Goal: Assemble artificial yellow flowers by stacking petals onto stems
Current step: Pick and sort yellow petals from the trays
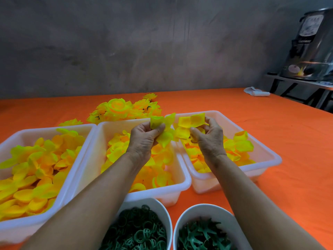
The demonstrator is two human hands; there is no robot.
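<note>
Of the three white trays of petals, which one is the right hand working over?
The rightmost tray, the one set apart at an angle. The right hand holds petals above it; the left hand is over the middle tray.

Yellow petals (pixel 163 126), white tubs (pixel 180 184), orange tablecloth (pixel 270 132) (green parts (pixel 138 231) below).

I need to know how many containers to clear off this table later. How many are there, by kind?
White rectangular trays of yellow petals: 3 (left, middle, right)
White round bowls of green parts: 2 (rings, star-shaped pieces)
Total: 5 containers
</note>
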